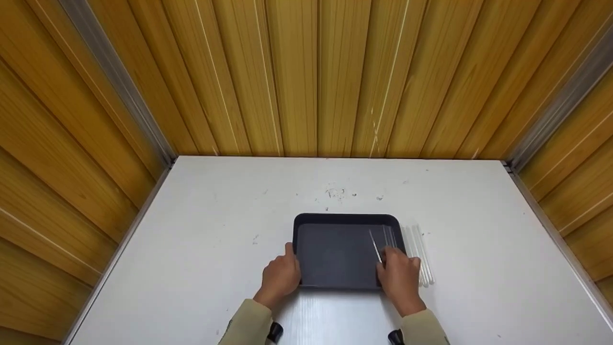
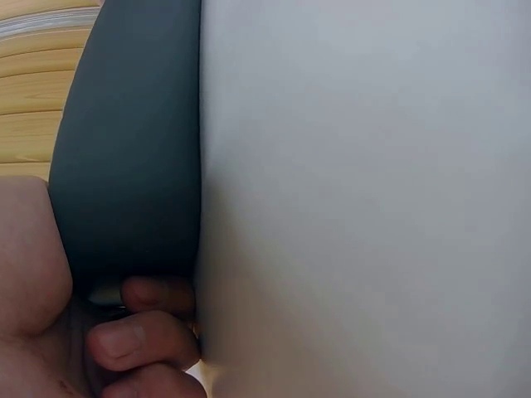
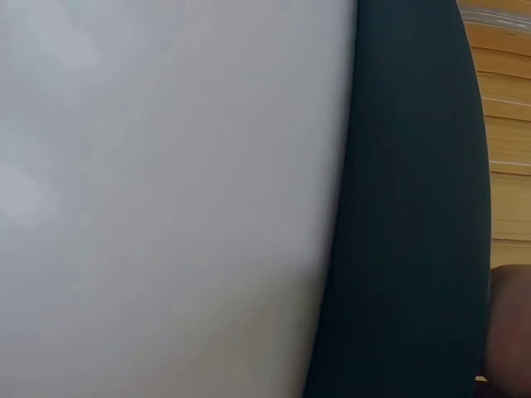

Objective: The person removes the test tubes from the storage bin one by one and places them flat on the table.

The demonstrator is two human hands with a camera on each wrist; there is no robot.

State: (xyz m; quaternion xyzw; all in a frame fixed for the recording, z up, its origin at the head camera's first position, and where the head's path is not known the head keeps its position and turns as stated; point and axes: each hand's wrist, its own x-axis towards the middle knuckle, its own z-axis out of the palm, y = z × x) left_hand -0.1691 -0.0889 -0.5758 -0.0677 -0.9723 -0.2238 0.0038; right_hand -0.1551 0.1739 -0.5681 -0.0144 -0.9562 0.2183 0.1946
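A dark shallow rectangular tray (image 1: pixel 335 256) lies on the table in the head view. My left hand (image 1: pixel 281 274) grips its left side near the front corner; in the left wrist view, curled fingers (image 2: pixel 137 340) meet the tray's outer wall (image 2: pixel 137 157). Over the tray's right side, my right hand (image 1: pixel 400 275) pinches a thin clear tube (image 1: pixel 375 246), which tilts up and left. Several clear tubes (image 1: pixel 417 249) lie side by side on the table just right of the tray. Others (image 1: pixel 389 235) show inside its right edge, partly hidden by the hand.
The white table (image 1: pixel 215 230) has small dark marks beyond the tray. Yellow wood-patterned panels (image 1: pixel 316 76) rise at the back and both sides, with grey metal posts (image 1: pixel 124 81) at the corners.
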